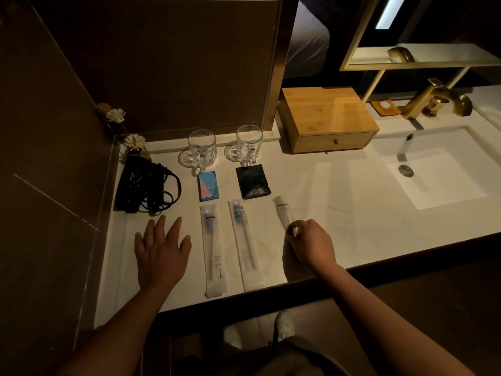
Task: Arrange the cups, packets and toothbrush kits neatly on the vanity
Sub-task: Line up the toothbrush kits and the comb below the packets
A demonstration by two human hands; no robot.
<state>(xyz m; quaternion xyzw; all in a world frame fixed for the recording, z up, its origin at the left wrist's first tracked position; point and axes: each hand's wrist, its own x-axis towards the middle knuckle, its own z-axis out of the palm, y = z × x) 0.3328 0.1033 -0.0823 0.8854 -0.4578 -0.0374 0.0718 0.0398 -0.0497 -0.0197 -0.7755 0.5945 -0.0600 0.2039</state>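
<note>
White tabletop point(339, 213) carries all. Two glass mugs point(202, 147) at back on coasters; blue packet point(208, 185), black packet point(252, 181) in front. Two toothbrush kits point(212, 248) parallel between hands. Left hand point(160, 251) flat, grip apart, empty, beside kits. Right hand point(311, 242) grip clamped on near end of small white tube point(283, 210).

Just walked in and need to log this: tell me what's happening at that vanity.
A person is laying out toiletries on the white marble vanity top. The right hand pinches the near end of a small white tube; the left hand rests flat and empty. Two clear glass mugs stand on coasters at the back, a blue-pink packet and black sachet before them, then two wrapped toothbrush kits side by side.
</note>
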